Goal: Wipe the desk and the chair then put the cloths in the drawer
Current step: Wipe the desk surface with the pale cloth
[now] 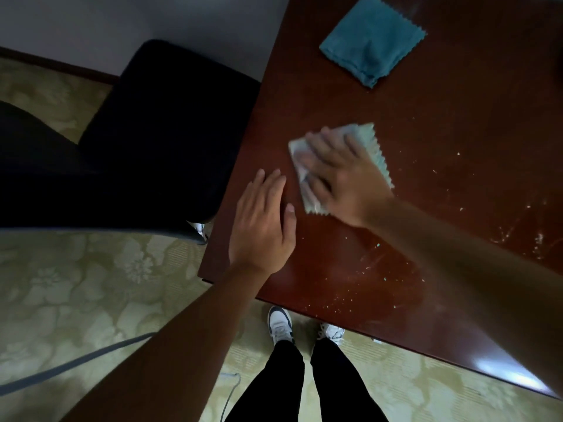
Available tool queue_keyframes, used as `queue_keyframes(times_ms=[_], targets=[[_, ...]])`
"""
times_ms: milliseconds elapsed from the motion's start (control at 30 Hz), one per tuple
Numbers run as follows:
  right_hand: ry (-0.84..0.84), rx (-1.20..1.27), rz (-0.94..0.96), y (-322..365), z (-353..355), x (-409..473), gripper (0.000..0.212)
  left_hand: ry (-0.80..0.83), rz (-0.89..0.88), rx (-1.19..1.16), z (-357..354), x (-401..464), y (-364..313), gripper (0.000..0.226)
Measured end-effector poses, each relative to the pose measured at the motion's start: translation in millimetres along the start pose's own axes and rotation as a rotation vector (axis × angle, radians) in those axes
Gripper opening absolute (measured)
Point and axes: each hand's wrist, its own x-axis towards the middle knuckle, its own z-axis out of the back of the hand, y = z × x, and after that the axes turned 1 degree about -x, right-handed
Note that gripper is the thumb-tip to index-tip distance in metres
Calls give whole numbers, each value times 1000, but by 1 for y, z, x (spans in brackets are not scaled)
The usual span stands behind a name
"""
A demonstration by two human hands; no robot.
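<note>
A dark red-brown desk (426, 184) fills the right half of the head view, dotted with pale crumbs and streaks. My right hand (341, 175) lies flat with spread fingers on a pale green cloth (373, 144), pressing it against the desk top near the left edge; the hand is motion-blurred. Just left of it my left hand (263, 220) rests flat on the desk, fingers straight, holding nothing. A folded teal cloth (371, 41) lies at the far side of the desk. The dark chair (158, 132) stands against the desk's left edge.
Pale floral carpet (91, 284) covers the floor. My legs and white shoes (280, 325) stand at the desk's near edge. A grey cable (76, 360) runs across the carpet at lower left. A white wall with dark skirting lies behind the chair.
</note>
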Motion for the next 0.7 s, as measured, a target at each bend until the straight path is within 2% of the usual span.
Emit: queue_keyframes(times_ms=[67, 133, 233, 333, 500, 633, 700], targets=[[2, -8, -128, -13, 5, 27, 55, 24, 17, 3, 0, 0, -1, 49], [10, 17, -165, -3, 7, 30, 59, 34, 26, 8, 1, 1, -2, 49], [-2, 60, -42, 27, -1, -15, 52, 20, 20, -1, 1, 0, -2, 49], [15, 67, 12, 16, -4, -23, 50, 19, 22, 9, 0, -1, -2, 48], [15, 49, -185, -11, 5, 30, 58, 30, 37, -2, 2, 0, -1, 47], [15, 54, -20, 27, -3, -35, 51, 11, 25, 5, 1, 0, -1, 45], [83, 8, 36, 9, 4, -34, 54, 11, 19, 7, 1, 0, -2, 45]])
